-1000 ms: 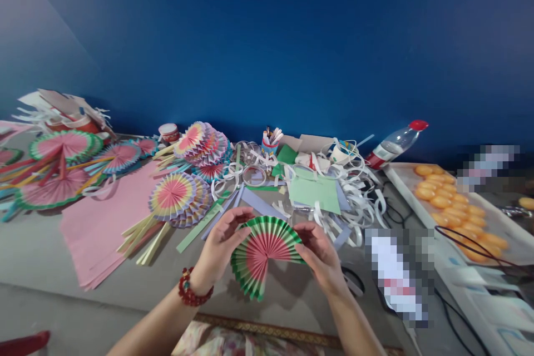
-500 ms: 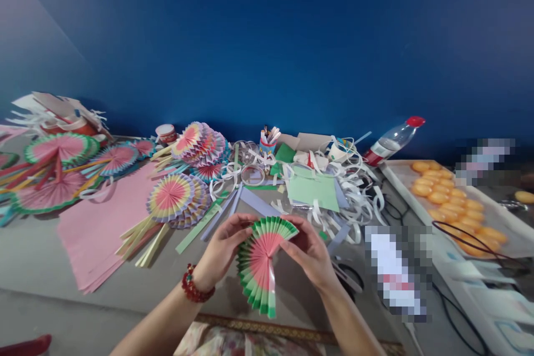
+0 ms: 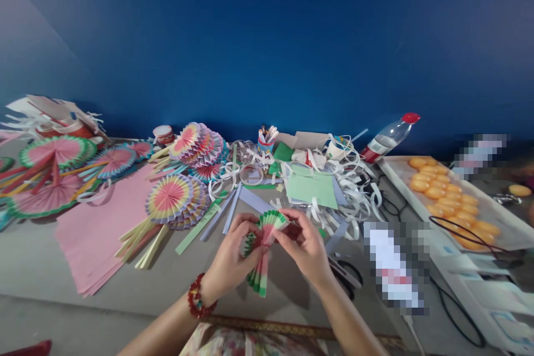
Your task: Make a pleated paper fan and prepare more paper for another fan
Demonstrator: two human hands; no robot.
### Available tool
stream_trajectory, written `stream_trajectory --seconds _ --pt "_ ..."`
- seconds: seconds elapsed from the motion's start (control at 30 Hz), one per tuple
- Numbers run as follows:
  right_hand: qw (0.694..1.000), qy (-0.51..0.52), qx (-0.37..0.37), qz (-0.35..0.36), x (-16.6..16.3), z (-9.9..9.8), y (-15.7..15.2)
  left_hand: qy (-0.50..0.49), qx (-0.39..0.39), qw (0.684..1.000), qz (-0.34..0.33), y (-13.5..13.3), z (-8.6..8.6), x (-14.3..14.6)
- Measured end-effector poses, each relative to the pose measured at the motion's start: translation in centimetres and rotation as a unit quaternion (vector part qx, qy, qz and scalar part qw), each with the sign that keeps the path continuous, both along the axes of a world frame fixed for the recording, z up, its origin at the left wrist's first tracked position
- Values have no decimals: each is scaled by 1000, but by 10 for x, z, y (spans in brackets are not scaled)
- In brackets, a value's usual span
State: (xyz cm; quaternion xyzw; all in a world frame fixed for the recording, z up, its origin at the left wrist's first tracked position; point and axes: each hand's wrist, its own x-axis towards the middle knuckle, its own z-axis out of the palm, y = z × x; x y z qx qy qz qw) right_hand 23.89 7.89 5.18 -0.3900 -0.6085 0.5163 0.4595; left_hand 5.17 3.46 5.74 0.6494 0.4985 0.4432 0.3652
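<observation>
A pleated paper fan [image 3: 262, 256], pink at the centre with green and white edges, is nearly folded together between both hands above the grey table [image 3: 37, 261]. My left hand [image 3: 232, 256], with a red bead bracelet at the wrist, grips the fan's left side with curled fingers. My right hand [image 3: 303, 245] pinches the fan's upper right pleats. The fan's lower end hangs down below the hands.
Finished round paper fans [image 3: 173, 196] with stick handles lie to the left by pink paper sheets [image 3: 98, 228]. White paper strips [image 3: 354, 189], a light green sheet [image 3: 312, 189], tape rolls [image 3: 251, 174], a plastic bottle [image 3: 386, 138], a tray of orange pieces [image 3: 448, 200] and black cables [image 3: 467, 311] lie behind and to the right.
The fan was spread in a wide half circle a second ago. Both hands have drawn together and the pleats have closed into a narrow bundle.
</observation>
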Motion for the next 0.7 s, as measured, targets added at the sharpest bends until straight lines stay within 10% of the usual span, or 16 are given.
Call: stream_trajectory --seconds 0.7 --pt "998 -46 25 -40 -10 -4 1 -199 -108 974 -27 5 -22 4"
